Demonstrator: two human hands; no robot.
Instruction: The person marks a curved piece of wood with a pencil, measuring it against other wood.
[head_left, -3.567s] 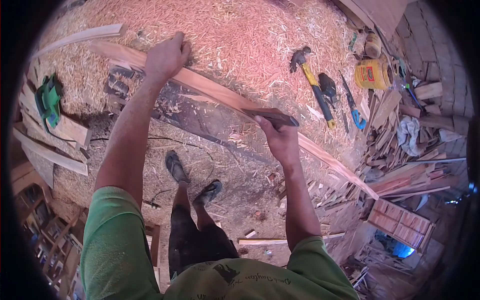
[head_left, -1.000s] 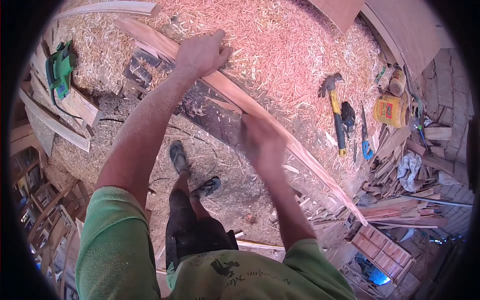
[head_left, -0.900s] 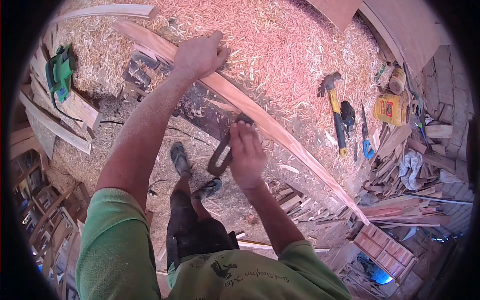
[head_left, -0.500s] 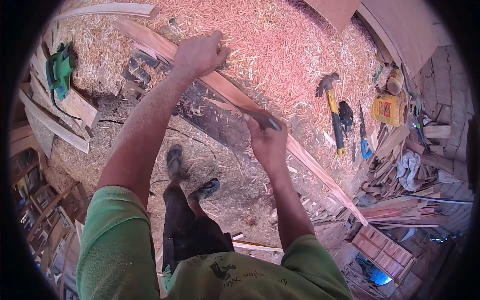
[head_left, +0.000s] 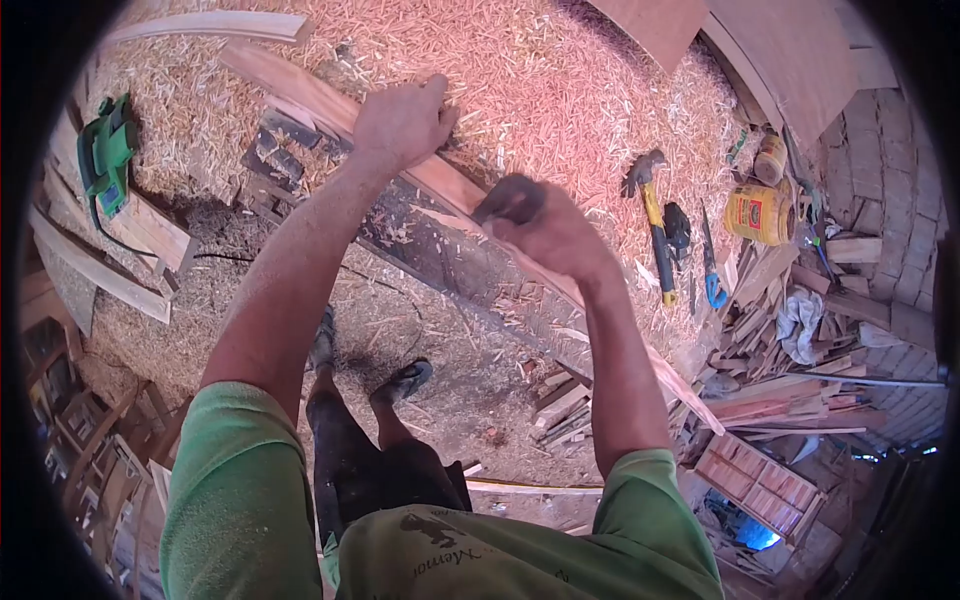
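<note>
A long, narrow wooden plank runs diagonally over a dark, worn workbench. My left hand is closed over the plank's upper part, its hidden fingers on the far side. Lower along the plank, my right hand grips a dark hand tool whose broad, rounded end lies over the wood. Motion blurs the tool and the fingers, so its exact kind does not show.
Wood shavings cover the floor beyond the bench. A hammer, a blue-handled saw and a yellow jar lie to the right. A green power planer rests at left, its cable trailing. Offcuts are piled at lower right.
My right hand has swung up and turned, so the tool now shows its broad dark end over the plank. My left hand stays on the plank. The view has shifted slightly.
</note>
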